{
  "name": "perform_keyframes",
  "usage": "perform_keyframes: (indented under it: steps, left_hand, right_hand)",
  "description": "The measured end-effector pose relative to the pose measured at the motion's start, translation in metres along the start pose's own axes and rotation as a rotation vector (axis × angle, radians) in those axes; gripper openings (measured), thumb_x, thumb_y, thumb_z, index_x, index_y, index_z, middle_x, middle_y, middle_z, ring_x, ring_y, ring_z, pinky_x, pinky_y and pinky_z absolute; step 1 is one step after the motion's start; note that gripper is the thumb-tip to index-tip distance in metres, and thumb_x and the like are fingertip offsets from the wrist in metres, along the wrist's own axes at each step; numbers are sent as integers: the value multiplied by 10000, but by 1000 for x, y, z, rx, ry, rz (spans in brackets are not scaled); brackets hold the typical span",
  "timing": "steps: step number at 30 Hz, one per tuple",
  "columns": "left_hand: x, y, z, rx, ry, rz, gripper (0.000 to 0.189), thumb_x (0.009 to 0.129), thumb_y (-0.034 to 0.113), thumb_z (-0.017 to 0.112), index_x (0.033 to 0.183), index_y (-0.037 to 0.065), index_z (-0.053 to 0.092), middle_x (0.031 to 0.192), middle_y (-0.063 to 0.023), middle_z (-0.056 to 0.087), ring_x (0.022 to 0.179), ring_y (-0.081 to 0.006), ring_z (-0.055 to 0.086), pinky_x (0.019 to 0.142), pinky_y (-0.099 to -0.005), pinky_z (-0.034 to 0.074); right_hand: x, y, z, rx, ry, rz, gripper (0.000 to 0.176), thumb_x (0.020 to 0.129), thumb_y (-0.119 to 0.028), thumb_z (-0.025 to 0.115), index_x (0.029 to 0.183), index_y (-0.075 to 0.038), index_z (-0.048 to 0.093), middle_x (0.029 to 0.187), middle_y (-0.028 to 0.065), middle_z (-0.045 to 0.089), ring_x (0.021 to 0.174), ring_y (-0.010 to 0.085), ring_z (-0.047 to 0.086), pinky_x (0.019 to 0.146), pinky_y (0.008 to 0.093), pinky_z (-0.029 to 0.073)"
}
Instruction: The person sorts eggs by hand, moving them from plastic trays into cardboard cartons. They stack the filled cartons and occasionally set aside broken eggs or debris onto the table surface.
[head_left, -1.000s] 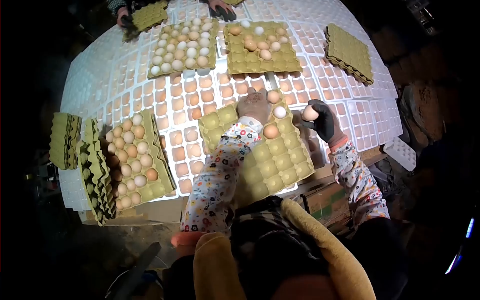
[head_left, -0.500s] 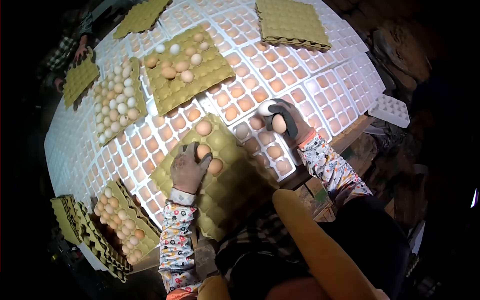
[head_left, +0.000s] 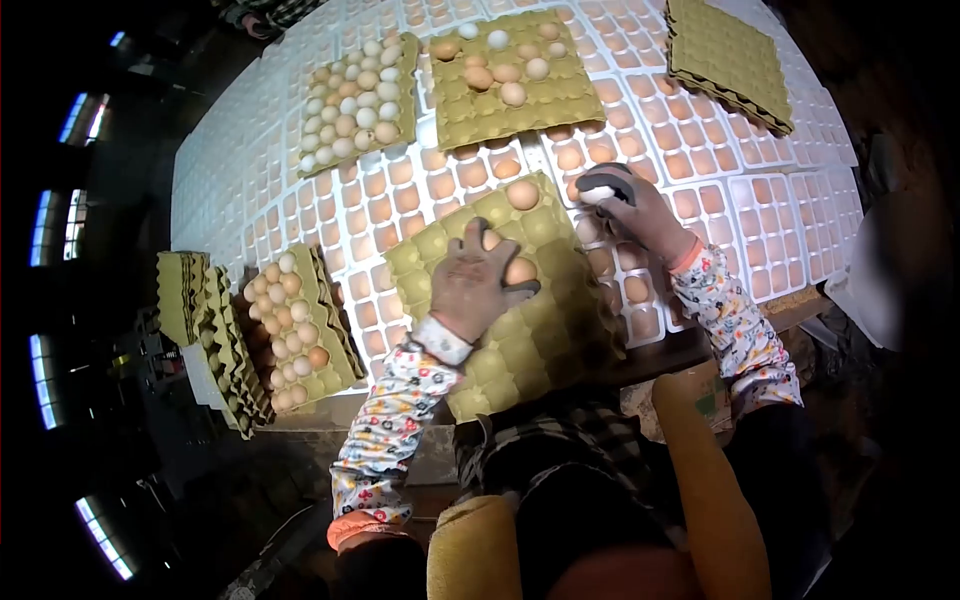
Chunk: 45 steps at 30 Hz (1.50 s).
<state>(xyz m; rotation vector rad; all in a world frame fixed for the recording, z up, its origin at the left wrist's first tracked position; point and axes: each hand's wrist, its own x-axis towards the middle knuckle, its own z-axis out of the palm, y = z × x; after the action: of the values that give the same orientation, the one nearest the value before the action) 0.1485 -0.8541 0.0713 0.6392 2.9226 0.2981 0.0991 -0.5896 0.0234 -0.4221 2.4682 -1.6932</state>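
Observation:
My left hand (head_left: 470, 290), in a grey-palmed work glove, lies over a moulded pulp egg tray (head_left: 490, 370). Its fingers curl around two brown eggs, one at the fingertips (head_left: 491, 240) and one beside the thumb (head_left: 521, 271). A third brown egg (head_left: 522, 195) sits in the tray's far corner. In my gloved right hand (head_left: 645, 215), a white egg (head_left: 597, 194) is gripped between fingers and thumb. That hand hovers close over a white plastic tray of eggs (head_left: 637, 290); a brown egg (head_left: 573, 188) shows just past its fingertips.
Lit white trays of eggs (head_left: 370, 215) spread over the table. On them rest a full pulp tray (head_left: 407, 75), a partly filled one (head_left: 470, 115) and stacked pulp trays (head_left: 730, 60). More egg-filled pulp trays (head_left: 330, 375) stand at left. Another person's hand (head_left: 258, 25) appears at the far left.
The view has swung, shifting the table rightward and upward. My right hand has turned over the plastic tray; the brown egg earlier in its grip beside the white one no longer shows there.

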Motion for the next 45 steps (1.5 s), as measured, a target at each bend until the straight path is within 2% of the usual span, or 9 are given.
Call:
perform_keyframes:
  steps: [4,10,14,17,18,26,30,33,45]
  left_hand:
    - [10,-3,-2,170,-204,109,367,823,387,675,1058,110,624,1216,-150,525,984,-309,567,788,-372,515]
    - [-29,-94,-2,-1787,-7,-54,275,915,310,555,972,41,568,853,-63,587,770,-201,603,658,-327,513]
    - [-50,-156,-12,-1691,227,-14,248,824,121,694,999,23,548,890,-52,620,786,-163,630,662,-311,539]
    - [-51,-190,-14,-1874,259,-169,473,801,185,766,1161,-13,531,1032,-88,654,859,-181,652,768,-355,563]
    - [-39,-233,28,-1746,323,159,554,787,249,782,1192,-8,505,1034,-91,650,888,-206,657,774,-367,571]
    - [90,-390,-1,-1739,483,-318,649,817,333,733,1309,37,431,1095,-66,587,895,-130,596,725,-306,527]
    - [161,-470,12,-1388,524,-465,635,825,329,726,1307,35,436,1091,-68,592,893,-131,598,728,-305,527]
    - [187,-495,24,-1041,461,-524,625,831,327,721,1305,33,440,1088,-70,596,892,-132,600,730,-305,527]
    - [165,-510,19,-610,337,-420,585,854,317,701,1298,25,456,1077,-76,611,887,-136,606,740,-303,527]
  right_hand:
    - [52,-43,58,-990,-209,-90,410,760,-265,684,1141,-134,611,1404,196,377,1151,366,529,878,427,496]
    - [89,-64,63,-1037,-363,-68,349,733,-327,698,1006,-114,654,1110,157,557,927,287,614,816,383,491]
    - [80,-51,70,621,-213,445,408,908,-374,589,1219,-111,552,1130,78,604,874,180,634,726,292,515]
    - [76,-63,140,593,-117,4,433,968,-366,511,1294,-85,460,1150,71,598,874,146,637,691,271,531]
    - [90,-72,155,681,-118,80,451,959,-374,527,1299,-86,456,1157,78,596,884,152,638,701,278,534]
    - [232,-13,190,93,31,-310,804,761,-94,767,1406,-103,286,1354,88,421,1185,220,502,1005,400,440]
    - [314,5,175,493,-25,45,798,777,-150,743,1420,-68,279,1364,110,439,1220,223,482,1021,391,416]
    - [358,31,162,-246,-78,-167,761,754,-148,752,1386,-70,334,1350,108,461,1219,193,486,1032,379,404]
    - [372,51,181,134,-214,-66,779,749,-104,775,1388,-86,329,1306,104,486,1188,211,500,967,396,460]
